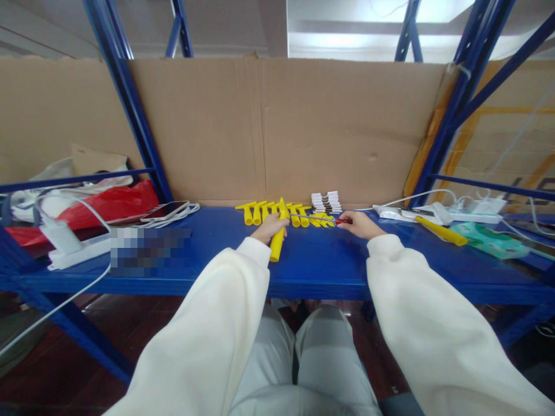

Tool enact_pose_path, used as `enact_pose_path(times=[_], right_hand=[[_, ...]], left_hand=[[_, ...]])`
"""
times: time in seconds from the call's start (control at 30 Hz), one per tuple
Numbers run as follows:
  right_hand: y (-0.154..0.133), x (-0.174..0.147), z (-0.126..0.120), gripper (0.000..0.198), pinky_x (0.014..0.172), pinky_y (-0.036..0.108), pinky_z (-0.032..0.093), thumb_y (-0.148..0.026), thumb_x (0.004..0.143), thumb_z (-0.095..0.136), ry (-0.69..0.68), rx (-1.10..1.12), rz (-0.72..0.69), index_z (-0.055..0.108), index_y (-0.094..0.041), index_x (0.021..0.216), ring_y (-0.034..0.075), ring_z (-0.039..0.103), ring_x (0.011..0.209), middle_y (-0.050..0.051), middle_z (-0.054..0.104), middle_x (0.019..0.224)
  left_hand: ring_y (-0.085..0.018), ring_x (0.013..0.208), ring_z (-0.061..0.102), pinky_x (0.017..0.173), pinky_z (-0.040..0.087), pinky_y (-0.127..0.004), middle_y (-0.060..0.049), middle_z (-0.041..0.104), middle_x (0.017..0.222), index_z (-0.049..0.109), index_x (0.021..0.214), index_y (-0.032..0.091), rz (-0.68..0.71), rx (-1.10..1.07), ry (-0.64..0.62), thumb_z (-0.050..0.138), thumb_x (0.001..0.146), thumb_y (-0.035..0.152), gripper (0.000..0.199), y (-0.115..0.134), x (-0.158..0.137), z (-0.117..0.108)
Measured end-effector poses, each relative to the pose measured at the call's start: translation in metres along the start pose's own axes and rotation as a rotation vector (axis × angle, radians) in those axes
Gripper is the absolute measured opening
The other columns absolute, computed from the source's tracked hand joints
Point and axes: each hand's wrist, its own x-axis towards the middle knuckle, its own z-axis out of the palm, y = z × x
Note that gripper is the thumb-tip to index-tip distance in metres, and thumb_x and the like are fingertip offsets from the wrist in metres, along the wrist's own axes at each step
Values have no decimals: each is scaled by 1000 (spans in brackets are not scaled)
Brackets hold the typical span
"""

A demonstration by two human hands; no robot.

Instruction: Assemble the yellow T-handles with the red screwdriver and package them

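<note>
My left hand (270,227) is closed around a yellow plastic handle (276,245), a tube with a narrower tip pointing away from me. In my right hand (359,224) is the red grip of a screwdriver (318,218). Its long metal shaft runs left, level, and its tip meets the upper part of the yellow piece beside my left fingers. Behind my hands stands a row of similar yellow pieces (257,215). Small flat yellow parts (319,221) lie beneath the shaft. A stack of white pieces with dark middles (326,202) sits against the cardboard.
A cardboard wall (338,127) closes off the back of the blue shelf (225,248). At left are a power strip (82,251), a phone (165,211), cables and a red bag (108,208). Rightward lie another yellow piece (442,231), a green packet (494,240) and chargers (481,208).
</note>
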Motion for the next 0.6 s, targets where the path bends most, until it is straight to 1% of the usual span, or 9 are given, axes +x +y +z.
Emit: enact_pose_path(times=[0.27,0.33,0.47,0.6], right_hand=[[4,2,2,6,73,32,53,-25,77,67,5,10,-16,68,-20,80,21,67,74,6,74,80],[6,2,2,6,73,32,53,-26,77,67,11,5,-18,68,-21,80,21,67,73,6,74,79],[7,2,2,7,72,32,52,-26,75,70,38,-47,22,66,-22,79,22,67,74,5,73,78],[-1,0,0,10,67,29,49,-23,73,69,14,-95,50,60,-22,74,20,66,71,3,71,75]], left_hand=[[-12,38,51,43,42,-19,7,50,42,57,108,10,0,9,-1,51,84,10,25,1,-1,1],[-12,39,51,44,42,-19,7,50,43,57,105,11,3,8,-1,51,84,10,23,1,-2,1],[-13,40,52,45,44,-20,6,52,43,58,98,13,-2,32,-24,53,82,9,18,2,-3,0],[-13,40,52,46,44,-20,5,52,42,58,93,15,-6,54,-39,53,82,9,13,3,-5,1]])
